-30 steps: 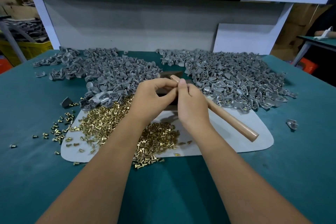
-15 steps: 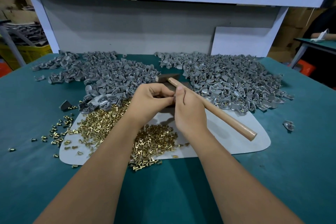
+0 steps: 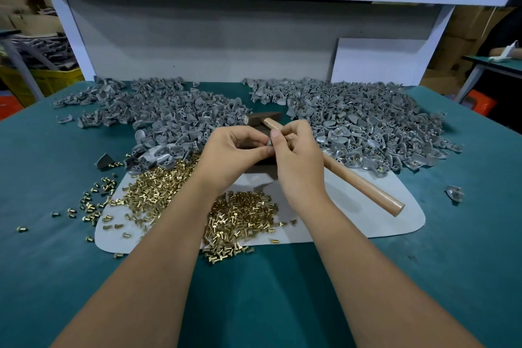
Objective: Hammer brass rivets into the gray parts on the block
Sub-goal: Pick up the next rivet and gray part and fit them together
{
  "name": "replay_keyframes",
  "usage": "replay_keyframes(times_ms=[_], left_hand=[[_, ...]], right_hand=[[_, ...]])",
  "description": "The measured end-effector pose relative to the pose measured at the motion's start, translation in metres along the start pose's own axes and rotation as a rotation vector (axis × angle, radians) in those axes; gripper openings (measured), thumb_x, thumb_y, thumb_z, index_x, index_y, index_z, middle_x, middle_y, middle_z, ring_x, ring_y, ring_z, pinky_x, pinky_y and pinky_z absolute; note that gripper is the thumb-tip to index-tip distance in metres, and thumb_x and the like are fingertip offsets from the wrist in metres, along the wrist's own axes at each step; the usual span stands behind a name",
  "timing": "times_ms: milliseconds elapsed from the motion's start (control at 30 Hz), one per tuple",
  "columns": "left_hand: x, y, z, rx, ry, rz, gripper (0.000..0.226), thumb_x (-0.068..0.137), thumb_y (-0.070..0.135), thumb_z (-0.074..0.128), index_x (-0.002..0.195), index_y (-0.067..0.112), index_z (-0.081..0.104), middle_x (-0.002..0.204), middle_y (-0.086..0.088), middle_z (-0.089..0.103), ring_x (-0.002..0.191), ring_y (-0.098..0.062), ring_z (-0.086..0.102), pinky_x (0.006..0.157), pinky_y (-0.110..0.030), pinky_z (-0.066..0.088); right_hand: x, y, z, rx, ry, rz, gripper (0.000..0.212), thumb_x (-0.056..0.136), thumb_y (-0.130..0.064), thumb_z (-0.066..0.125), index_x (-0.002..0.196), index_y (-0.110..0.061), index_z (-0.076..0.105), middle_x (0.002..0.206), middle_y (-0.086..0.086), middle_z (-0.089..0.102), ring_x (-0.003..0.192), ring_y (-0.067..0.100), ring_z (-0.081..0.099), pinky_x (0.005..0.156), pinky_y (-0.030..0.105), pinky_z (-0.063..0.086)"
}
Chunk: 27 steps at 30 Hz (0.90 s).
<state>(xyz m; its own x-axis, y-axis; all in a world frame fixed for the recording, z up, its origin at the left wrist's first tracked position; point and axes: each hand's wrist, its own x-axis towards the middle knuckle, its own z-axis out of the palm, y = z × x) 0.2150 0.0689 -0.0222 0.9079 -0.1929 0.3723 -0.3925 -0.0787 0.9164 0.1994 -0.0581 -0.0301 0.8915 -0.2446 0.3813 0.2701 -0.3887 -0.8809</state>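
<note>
Rivet seating is judged underway: small gray part (image 3: 269, 142) is pinched by left hand (image 3: 231, 155) and right hand (image 3: 299, 161); wooden-handled hammer (image 3: 333, 167), at 2 o'clock, is needed next

1 head view, looking forward and down (wide-angle), close over table (image 3: 466, 263)

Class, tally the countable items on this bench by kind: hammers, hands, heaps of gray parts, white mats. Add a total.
Hammers: 1
Hands, left and right: 2
Heaps of gray parts, left and right: 2
White mats: 1
Total: 6
</note>
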Motion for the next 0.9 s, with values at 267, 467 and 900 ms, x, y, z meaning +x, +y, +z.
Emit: replay_keyframes(times_ms=[267,467,900], left_hand=[[0.004,-0.007,-0.024,0.196,0.254,-0.027,0.019,0.078,0.011,0.081,0.079,0.028,0.072,0.088,0.007,0.072,0.085,-0.003,0.066,0.072,-0.009,0.050],[0.006,-0.007,-0.029,0.347,0.357,0.027,0.028,0.079,0.014,0.080,0.077,0.040,0.068,0.099,0.008,0.070,0.100,-0.005,0.062,0.097,-0.029,0.047],[0.011,-0.009,-0.047,0.078,0.709,-0.023,0.018,0.085,0.008,0.074,0.088,0.025,0.069,0.083,0.011,0.067,0.079,0.000,0.064,0.075,-0.018,0.054]], right_hand=[[0.002,-0.002,-0.003,-0.314,-0.029,-0.139,0.016,0.093,-0.012,0.052,0.097,-0.027,0.051,0.085,-0.010,0.056,0.072,0.006,0.053,0.055,0.019,0.037],[-0.001,-0.011,-0.006,-0.359,-0.112,-0.124,0.013,0.089,-0.017,0.059,0.094,-0.028,0.063,0.089,-0.013,0.061,0.074,0.004,0.054,0.061,0.020,0.043],[-0.031,-0.031,0.048,-0.731,-0.861,-0.346,0.069,0.082,-0.059,0.057,0.143,-0.038,0.032,0.157,0.001,0.013,0.139,0.027,0.012,0.108,0.047,0.015]])
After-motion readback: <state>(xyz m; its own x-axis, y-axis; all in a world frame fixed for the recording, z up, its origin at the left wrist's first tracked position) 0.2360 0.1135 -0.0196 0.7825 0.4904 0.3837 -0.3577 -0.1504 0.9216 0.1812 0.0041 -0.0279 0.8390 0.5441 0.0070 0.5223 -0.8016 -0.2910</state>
